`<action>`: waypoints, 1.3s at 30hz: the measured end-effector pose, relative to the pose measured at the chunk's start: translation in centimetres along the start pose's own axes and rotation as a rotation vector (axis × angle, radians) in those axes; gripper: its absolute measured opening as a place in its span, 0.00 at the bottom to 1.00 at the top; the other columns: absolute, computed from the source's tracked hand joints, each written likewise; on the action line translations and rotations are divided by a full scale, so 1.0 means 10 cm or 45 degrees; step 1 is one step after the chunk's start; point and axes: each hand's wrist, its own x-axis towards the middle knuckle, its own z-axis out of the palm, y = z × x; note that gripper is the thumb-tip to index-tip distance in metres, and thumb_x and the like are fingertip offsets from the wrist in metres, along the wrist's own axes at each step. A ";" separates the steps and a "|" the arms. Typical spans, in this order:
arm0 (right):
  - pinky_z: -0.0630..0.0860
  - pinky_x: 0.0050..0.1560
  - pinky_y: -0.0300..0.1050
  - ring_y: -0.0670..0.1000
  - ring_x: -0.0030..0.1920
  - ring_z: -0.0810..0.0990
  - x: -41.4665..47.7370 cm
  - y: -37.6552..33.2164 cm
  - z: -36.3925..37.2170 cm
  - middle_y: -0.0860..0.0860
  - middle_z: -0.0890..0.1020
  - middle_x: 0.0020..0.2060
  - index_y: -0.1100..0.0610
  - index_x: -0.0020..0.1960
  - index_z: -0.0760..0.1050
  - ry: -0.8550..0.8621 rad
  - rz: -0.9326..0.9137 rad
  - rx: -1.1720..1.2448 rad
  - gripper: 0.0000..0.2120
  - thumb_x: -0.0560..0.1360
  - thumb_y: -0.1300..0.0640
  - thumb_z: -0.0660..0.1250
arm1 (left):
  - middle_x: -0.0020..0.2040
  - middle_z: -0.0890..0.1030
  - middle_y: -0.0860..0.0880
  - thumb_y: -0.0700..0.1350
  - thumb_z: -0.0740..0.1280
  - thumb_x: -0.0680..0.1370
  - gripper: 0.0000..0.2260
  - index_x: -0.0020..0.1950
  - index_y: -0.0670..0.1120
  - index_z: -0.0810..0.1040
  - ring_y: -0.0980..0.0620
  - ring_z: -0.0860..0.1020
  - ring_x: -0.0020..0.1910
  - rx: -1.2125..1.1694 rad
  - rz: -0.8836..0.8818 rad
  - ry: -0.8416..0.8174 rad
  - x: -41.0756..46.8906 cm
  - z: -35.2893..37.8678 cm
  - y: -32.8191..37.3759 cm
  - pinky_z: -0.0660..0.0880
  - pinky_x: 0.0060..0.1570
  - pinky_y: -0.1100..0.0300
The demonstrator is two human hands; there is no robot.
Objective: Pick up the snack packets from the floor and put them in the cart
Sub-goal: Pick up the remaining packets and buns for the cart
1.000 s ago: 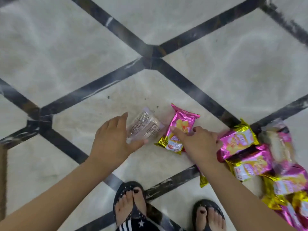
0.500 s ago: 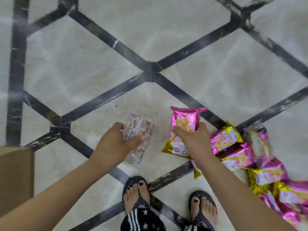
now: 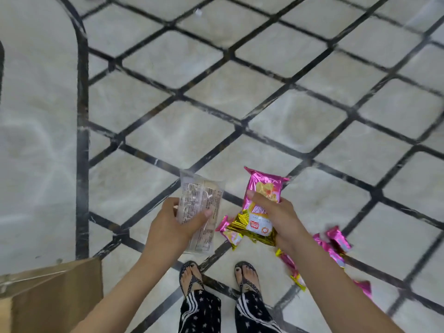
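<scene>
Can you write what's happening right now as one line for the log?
left hand: holds clear packet | right hand: holds pink packet | other packets: on floor

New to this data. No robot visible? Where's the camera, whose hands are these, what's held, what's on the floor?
There is no machine here: a person does the task with bare hands. The single picture comes from a wide-angle camera worn on the head and looking down, so you see the person's own arms and sandalled feet.

The left hand holds a clear plastic snack packet with printed text. The right hand holds a pink and gold foil snack packet. Both packets are up off the pale marble floor, which has dark diagonal lines.

More pink foil packets lie on the floor by the right arm, partly hidden behind it. A brown cardboard box sits at the lower left. Motion blur makes the print unreadable.
</scene>
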 end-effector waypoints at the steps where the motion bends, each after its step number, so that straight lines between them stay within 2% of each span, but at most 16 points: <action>1: 0.82 0.47 0.54 0.58 0.39 0.85 -0.27 -0.11 -0.14 0.58 0.86 0.42 0.61 0.52 0.80 -0.002 0.000 0.025 0.22 0.64 0.50 0.80 | 0.45 0.77 0.59 0.59 0.72 0.71 0.22 0.58 0.51 0.71 0.63 0.76 0.42 -0.019 0.007 0.006 -0.24 -0.05 0.26 0.69 0.34 0.66; 4: 0.82 0.43 0.50 0.57 0.36 0.84 -1.13 -0.41 -0.53 0.57 0.85 0.39 0.61 0.52 0.79 -0.005 -0.054 0.141 0.16 0.68 0.54 0.77 | 0.45 0.78 0.59 0.59 0.72 0.70 0.23 0.59 0.49 0.71 0.63 0.76 0.41 -0.135 0.038 -0.030 -0.99 -0.19 0.97 0.69 0.35 0.65; 6: 0.82 0.41 0.49 0.56 0.36 0.85 -1.70 -0.53 -0.79 0.57 0.85 0.38 0.60 0.52 0.79 0.016 -0.100 0.201 0.15 0.69 0.54 0.76 | 0.47 0.79 0.57 0.63 0.70 0.65 0.28 0.58 0.49 0.73 0.62 0.78 0.43 -0.229 0.060 -0.074 -1.48 -0.25 1.36 0.71 0.37 0.63; 9: 0.82 0.50 0.56 0.58 0.41 0.86 -2.45 -0.58 -1.18 0.57 0.86 0.41 0.59 0.53 0.80 0.103 -0.182 0.257 0.23 0.64 0.46 0.77 | 0.50 0.81 0.55 0.66 0.68 0.60 0.32 0.58 0.50 0.74 0.60 0.80 0.46 -0.287 0.120 -0.179 -2.15 -0.27 1.82 0.72 0.38 0.63; 13: 0.80 0.55 0.61 0.59 0.45 0.85 -3.22 -0.46 -1.57 0.56 0.85 0.42 0.57 0.50 0.79 0.318 -0.243 0.463 0.39 0.49 0.32 0.77 | 0.47 0.82 0.55 0.63 0.70 0.61 0.25 0.53 0.53 0.75 0.65 0.81 0.38 -0.270 0.284 -0.315 -2.83 -0.27 2.13 0.72 0.32 0.72; 15: 0.81 0.51 0.61 0.59 0.41 0.85 -3.52 -0.30 -1.69 0.57 0.84 0.42 0.56 0.50 0.78 0.374 -0.261 0.655 0.37 0.50 0.34 0.79 | 0.48 0.83 0.55 0.64 0.70 0.61 0.27 0.55 0.52 0.75 0.62 0.82 0.40 -0.226 0.345 -0.405 -3.05 -0.29 2.16 0.75 0.35 0.68; 17: 0.81 0.46 0.58 0.58 0.36 0.83 -3.76 -0.10 -1.68 0.57 0.81 0.37 0.55 0.44 0.78 0.392 -0.289 0.851 0.23 0.60 0.41 0.78 | 0.48 0.84 0.54 0.65 0.70 0.61 0.30 0.57 0.51 0.76 0.59 0.83 0.42 -0.185 0.373 -0.486 -3.19 -0.32 2.12 0.76 0.37 0.64; 19: 0.81 0.44 0.57 0.59 0.39 0.81 -4.00 0.14 -1.56 0.56 0.78 0.37 0.55 0.41 0.77 0.362 -0.305 1.073 0.11 0.70 0.47 0.72 | 0.47 0.83 0.54 0.64 0.70 0.62 0.28 0.56 0.51 0.76 0.60 0.82 0.39 -0.101 0.413 -0.584 -3.29 -0.39 2.08 0.74 0.33 0.68; 21: 0.82 0.41 0.57 0.61 0.43 0.81 -4.20 0.40 -1.40 0.58 0.78 0.43 0.55 0.49 0.75 0.395 -0.316 1.259 0.10 0.73 0.49 0.69 | 0.47 0.82 0.55 0.64 0.69 0.63 0.26 0.55 0.52 0.75 0.60 0.82 0.40 0.017 0.468 -0.658 -3.37 -0.46 2.03 0.73 0.33 0.66; 22: 0.83 0.37 0.56 0.60 0.40 0.82 -4.30 0.52 -1.31 0.58 0.78 0.42 0.55 0.49 0.75 0.425 -0.339 1.321 0.10 0.74 0.50 0.68 | 0.47 0.82 0.55 0.64 0.69 0.62 0.26 0.55 0.52 0.75 0.59 0.81 0.42 0.068 0.483 -0.682 -3.40 -0.51 2.00 0.73 0.34 0.65; 24: 0.82 0.32 0.56 0.58 0.32 0.82 -4.49 0.76 -1.14 0.56 0.79 0.34 0.56 0.43 0.75 0.477 -0.401 1.416 0.07 0.73 0.53 0.67 | 0.48 0.82 0.55 0.63 0.70 0.64 0.25 0.56 0.51 0.74 0.57 0.81 0.44 0.146 0.509 -0.746 -3.44 -0.58 1.93 0.73 0.36 0.63; 26: 0.82 0.38 0.60 0.58 0.33 0.81 -4.65 0.97 -1.00 0.56 0.79 0.33 0.55 0.38 0.76 0.530 -0.408 1.454 0.06 0.70 0.53 0.69 | 0.48 0.83 0.53 0.61 0.71 0.66 0.24 0.57 0.51 0.75 0.56 0.82 0.45 0.195 0.523 -0.814 -3.46 -0.62 1.86 0.75 0.37 0.62; 28: 0.82 0.37 0.56 0.57 0.31 0.82 -4.81 1.15 -0.89 0.56 0.81 0.32 0.56 0.37 0.78 0.604 -0.414 1.473 0.07 0.70 0.54 0.69 | 0.48 0.84 0.53 0.62 0.71 0.64 0.26 0.57 0.51 0.75 0.56 0.83 0.44 0.250 0.542 -0.887 -3.51 -0.63 1.79 0.76 0.39 0.61; 33: 0.83 0.37 0.52 0.58 0.36 0.84 -5.22 1.65 -0.75 0.59 0.84 0.38 0.60 0.47 0.79 0.834 -0.463 1.449 0.13 0.68 0.52 0.70 | 0.46 0.84 0.54 0.65 0.71 0.63 0.27 0.55 0.52 0.76 0.56 0.83 0.42 0.455 0.648 -1.046 -3.76 -0.47 1.67 0.77 0.40 0.58; 36: 0.82 0.42 0.53 0.59 0.40 0.85 -5.49 1.97 -0.72 0.61 0.85 0.45 0.62 0.54 0.78 0.987 -0.466 1.484 0.19 0.67 0.52 0.70 | 0.46 0.83 0.53 0.62 0.72 0.66 0.22 0.54 0.51 0.75 0.55 0.83 0.42 0.542 0.701 -1.146 -4.02 -0.30 1.57 0.76 0.38 0.58; 39: 0.83 0.44 0.52 0.60 0.43 0.85 -5.73 2.34 -0.68 0.62 0.85 0.47 0.62 0.58 0.77 1.096 -0.483 1.569 0.21 0.69 0.52 0.70 | 0.47 0.83 0.51 0.60 0.73 0.68 0.21 0.53 0.50 0.74 0.53 0.83 0.42 0.632 0.758 -1.241 -4.30 -0.13 1.44 0.78 0.39 0.55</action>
